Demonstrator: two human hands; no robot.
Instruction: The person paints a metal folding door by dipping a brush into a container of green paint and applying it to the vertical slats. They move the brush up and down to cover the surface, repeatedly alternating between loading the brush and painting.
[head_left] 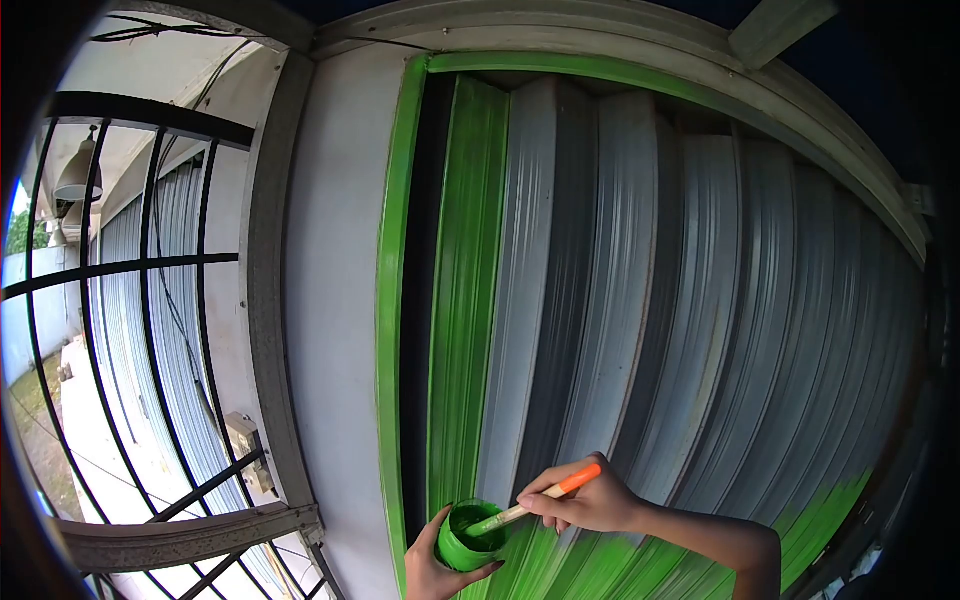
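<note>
Left hand (428, 565) cups small green-smeared paint pot (468, 537), likely slippery; right hand (590, 500) fingers pinch light, stiff orange-handled brush (535, 497) mid-handle

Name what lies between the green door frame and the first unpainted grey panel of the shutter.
In the head view, one green-painted panel lies between the green frame and the grey panel.
</note>
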